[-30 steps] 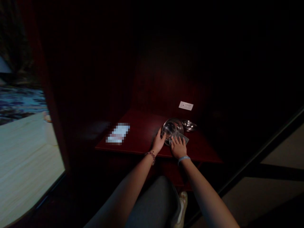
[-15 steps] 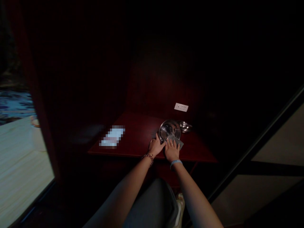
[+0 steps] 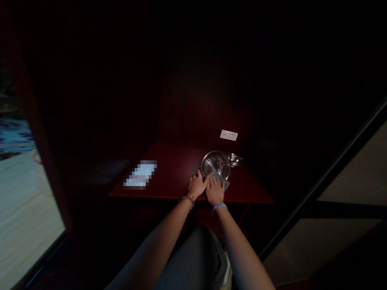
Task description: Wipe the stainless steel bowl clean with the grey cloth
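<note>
A shiny steel bowl [image 3: 213, 165] stands near the front edge of a dark red table, its opening turned up toward me. My left hand [image 3: 197, 186], with a beaded bracelet at the wrist, grips the bowl's near left rim. Over a grey cloth [image 3: 224, 181] at the near rim lies my right hand [image 3: 215, 192], wearing a light blue band. Its fingers press the cloth against the bowl, and part of the cloth is hidden beneath them. The thumb of the left hand nearly meets the right hand.
Behind the bowl at right sit more steel dishes [image 3: 235, 160]. A white socket plate [image 3: 229, 135] is on the back wall. On the left of the red table [image 3: 169, 189] lies a blurred pale rectangle [image 3: 141, 174]. A light wooden surface [image 3: 27, 225] stands far left.
The bowl has tipped so its opening faces me more fully. My right hand and the cloth have shifted slightly left along the rim. The whole view has moved a little.
</note>
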`<action>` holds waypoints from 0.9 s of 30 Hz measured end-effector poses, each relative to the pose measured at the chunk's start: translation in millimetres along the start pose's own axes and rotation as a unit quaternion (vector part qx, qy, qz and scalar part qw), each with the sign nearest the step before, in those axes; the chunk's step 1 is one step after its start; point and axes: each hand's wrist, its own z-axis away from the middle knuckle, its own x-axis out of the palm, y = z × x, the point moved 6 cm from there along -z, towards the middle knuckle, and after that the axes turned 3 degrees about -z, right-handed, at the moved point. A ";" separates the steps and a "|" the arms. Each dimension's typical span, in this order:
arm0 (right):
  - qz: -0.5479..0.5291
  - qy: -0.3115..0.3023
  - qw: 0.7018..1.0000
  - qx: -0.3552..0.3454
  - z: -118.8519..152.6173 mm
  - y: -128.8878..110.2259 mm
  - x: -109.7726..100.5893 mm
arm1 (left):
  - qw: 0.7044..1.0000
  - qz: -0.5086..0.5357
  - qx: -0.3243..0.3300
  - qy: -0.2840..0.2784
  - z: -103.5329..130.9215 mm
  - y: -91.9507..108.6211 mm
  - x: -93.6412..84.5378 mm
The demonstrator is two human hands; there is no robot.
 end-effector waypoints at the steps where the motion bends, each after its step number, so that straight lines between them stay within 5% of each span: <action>1: -0.005 -0.001 1.000 -0.003 0.4 -1.4 0.2 | 1.000 0.004 -0.003 -0.002 -0.1 -0.2 -0.7; 15: -0.082 -0.035 0.994 -0.066 4.2 -12.5 -1.4 | 0.987 0.151 -0.054 0.009 -0.4 -11.4 -9.0; 23: -0.152 -0.089 0.981 -0.086 4.6 -15.3 -3.5 | 0.926 0.369 -0.059 0.045 -0.7 -17.8 -10.4; 27: -0.136 -0.061 0.981 -0.122 10.7 -17.9 -6.3 | 0.913 0.398 -0.035 0.078 -3.0 -16.1 -11.8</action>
